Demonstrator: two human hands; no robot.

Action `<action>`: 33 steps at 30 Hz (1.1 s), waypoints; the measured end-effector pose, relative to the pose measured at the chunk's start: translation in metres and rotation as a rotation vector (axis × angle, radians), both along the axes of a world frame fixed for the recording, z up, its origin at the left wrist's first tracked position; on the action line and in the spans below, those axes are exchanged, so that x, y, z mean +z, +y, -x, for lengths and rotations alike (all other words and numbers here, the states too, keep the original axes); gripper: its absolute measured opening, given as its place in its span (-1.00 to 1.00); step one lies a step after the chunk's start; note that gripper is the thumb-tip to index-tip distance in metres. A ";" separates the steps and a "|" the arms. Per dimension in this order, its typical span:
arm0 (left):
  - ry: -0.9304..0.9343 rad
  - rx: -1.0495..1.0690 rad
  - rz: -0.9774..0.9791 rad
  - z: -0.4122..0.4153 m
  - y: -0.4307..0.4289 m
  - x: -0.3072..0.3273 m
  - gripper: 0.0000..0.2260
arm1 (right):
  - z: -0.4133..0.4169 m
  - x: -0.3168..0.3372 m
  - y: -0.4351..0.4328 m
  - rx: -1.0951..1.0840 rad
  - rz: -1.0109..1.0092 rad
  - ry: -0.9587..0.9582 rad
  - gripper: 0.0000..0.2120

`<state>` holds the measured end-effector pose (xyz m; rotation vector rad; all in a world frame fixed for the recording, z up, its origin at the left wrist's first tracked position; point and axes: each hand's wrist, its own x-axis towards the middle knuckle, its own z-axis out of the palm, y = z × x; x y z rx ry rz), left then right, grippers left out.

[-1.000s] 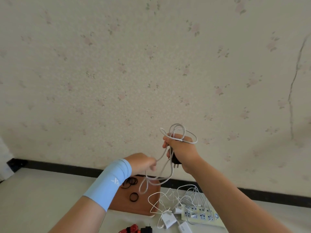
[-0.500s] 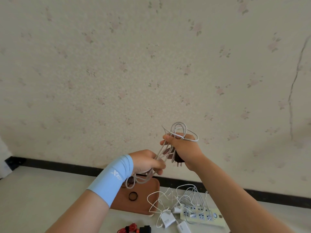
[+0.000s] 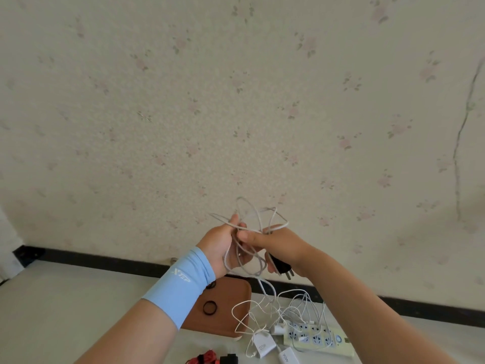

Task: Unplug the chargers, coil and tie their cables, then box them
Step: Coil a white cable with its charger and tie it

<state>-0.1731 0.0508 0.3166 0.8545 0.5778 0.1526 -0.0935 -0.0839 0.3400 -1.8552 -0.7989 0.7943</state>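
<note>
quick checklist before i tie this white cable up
1. The black plug is off the power strip: ok, the right hand holds it.
2. Grip on the white cable: ok, the left hand pinches it too.
3. Coil finished: not ok, the loops are loose and a strand trails down towards the table.
4. Tie at hand: ok, a black band lies on the brown tray.
5. Box ready: cannot tell, none is in view.

Both forearms raised, left hand (image 3: 221, 245) and right hand (image 3: 282, 245) close together, fingers curled and gripping, left wrist in blue sleeve (image 3: 181, 285).
</note>
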 end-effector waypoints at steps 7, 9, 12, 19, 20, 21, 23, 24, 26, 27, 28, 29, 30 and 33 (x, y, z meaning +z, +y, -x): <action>-0.044 0.065 0.191 -0.007 -0.008 0.005 -0.70 | 0.009 -0.008 0.007 0.233 0.146 -0.059 -0.72; -0.059 0.042 0.215 -0.006 -0.006 0.006 -0.76 | 0.005 -0.006 0.007 0.255 0.210 -0.070 -0.61; -0.070 0.022 0.210 -0.003 -0.004 0.010 -0.81 | -0.004 -0.008 0.007 0.294 0.317 -0.128 -0.45; -0.023 0.044 0.079 0.009 0.010 0.019 -0.89 | 0.000 -0.012 0.011 0.519 0.392 -0.267 -0.72; -0.013 0.054 0.073 0.010 0.013 0.019 -0.86 | -0.001 -0.013 0.010 0.533 0.398 -0.290 -0.69; 0.000 0.074 0.064 0.012 0.016 0.018 -0.81 | -0.002 -0.013 0.009 0.537 0.397 -0.307 -0.66; 0.023 0.127 0.046 0.013 0.020 0.016 -0.76 | -0.005 -0.012 0.007 0.536 0.361 -0.298 -0.69; 0.024 0.153 0.038 0.014 0.023 0.016 -0.76 | -0.007 -0.011 0.005 0.536 0.324 -0.264 -0.74; 0.034 0.160 -0.045 0.015 0.033 0.014 -0.75 | -0.009 -0.009 0.000 0.505 0.227 -0.112 -0.76; 0.039 0.117 -0.136 0.017 0.039 0.013 -0.74 | -0.012 -0.009 -0.003 0.486 0.191 -0.018 -0.77; 0.052 0.034 -0.242 0.021 0.044 0.011 -0.74 | -0.016 -0.009 -0.007 0.469 0.176 0.071 -0.80; 0.073 -0.093 -0.363 0.025 0.049 0.009 -0.76 | -0.021 -0.010 -0.010 0.459 0.186 0.148 -0.83; 0.117 -0.262 -0.504 0.030 0.053 0.006 -0.79 | -0.024 -0.010 -0.014 0.456 0.212 0.199 -0.85; 0.438 -0.725 -0.895 0.044 0.065 -0.004 -0.43 | -0.030 -0.013 -0.022 0.440 0.300 0.199 -0.83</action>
